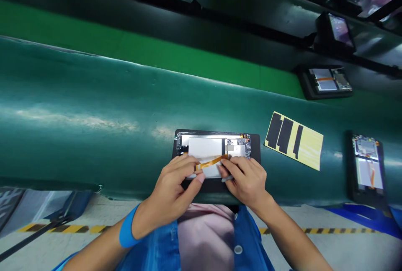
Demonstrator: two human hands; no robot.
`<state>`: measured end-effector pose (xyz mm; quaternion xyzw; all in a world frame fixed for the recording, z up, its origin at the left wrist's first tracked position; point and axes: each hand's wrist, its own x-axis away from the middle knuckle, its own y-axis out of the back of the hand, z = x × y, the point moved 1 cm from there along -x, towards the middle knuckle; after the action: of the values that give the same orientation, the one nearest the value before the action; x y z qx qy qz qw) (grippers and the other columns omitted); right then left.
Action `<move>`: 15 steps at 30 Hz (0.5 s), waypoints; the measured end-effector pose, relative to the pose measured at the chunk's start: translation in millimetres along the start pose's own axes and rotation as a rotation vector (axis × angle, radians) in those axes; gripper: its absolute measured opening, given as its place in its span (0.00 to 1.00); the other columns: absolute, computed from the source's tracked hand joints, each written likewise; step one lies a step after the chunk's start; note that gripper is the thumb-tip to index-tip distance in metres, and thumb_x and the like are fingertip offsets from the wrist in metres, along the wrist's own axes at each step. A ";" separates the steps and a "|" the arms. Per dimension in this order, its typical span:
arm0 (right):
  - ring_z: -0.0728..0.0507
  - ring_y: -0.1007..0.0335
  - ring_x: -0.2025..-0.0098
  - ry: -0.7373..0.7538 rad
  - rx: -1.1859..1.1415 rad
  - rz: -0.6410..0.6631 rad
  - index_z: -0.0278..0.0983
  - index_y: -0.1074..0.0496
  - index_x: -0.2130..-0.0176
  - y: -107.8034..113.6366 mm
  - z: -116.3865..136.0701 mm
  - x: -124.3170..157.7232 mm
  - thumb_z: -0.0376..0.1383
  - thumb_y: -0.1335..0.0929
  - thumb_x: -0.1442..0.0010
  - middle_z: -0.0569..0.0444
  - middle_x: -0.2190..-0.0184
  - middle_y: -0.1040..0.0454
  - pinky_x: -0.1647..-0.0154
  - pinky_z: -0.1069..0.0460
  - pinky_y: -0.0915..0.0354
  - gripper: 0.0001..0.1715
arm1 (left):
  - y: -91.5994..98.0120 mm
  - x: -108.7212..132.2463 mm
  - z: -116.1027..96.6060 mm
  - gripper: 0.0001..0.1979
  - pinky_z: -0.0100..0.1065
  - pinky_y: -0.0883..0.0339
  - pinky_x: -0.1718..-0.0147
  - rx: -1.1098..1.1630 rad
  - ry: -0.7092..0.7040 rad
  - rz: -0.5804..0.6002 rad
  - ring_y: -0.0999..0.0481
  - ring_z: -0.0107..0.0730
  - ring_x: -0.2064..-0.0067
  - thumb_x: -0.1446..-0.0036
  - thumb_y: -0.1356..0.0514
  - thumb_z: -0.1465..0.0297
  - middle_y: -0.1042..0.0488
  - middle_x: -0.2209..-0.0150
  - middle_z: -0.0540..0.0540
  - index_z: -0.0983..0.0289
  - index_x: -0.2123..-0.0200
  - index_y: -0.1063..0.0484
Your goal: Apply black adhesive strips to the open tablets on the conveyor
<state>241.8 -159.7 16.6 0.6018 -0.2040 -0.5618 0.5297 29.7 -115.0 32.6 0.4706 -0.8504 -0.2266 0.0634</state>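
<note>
An opened tablet (207, 145) lies in a black holder tray (256, 147) at the near edge of the green workbench (94, 107). An orange flat cable (211, 161) runs across its white inner plate. My left hand (174, 187) rests on the tablet's lower left, fingertips pressing at the cable's left end. My right hand (246, 179) touches the cable's right end and holds a thin grey tool (226, 177) under its fingers.
A yellow backing sheet with black adhesive strips (293, 139) lies right of the tray. Another opened tablet in a tray (366, 166) sits further right. More trays with devices (326, 81) stand on the green conveyor belt behind. Yellow-black floor tape (72, 228) shows below.
</note>
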 end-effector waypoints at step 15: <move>0.46 0.33 0.71 0.070 0.096 0.153 0.29 0.27 0.45 3.0 5.1 24.1 0.37 0.33 0.30 0.52 0.69 0.24 0.69 0.47 0.46 0.19 | 4.0 -16.4 -13.4 0.14 0.32 0.37 0.70 0.158 -0.020 -0.054 0.30 0.29 0.71 0.31 0.48 0.72 0.28 0.73 0.51 0.63 0.71 0.31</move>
<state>245.2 -183.2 9.2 0.6284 -0.2572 -0.4878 0.5487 39.9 -103.9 48.1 0.4947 -0.8532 -0.1649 0.0116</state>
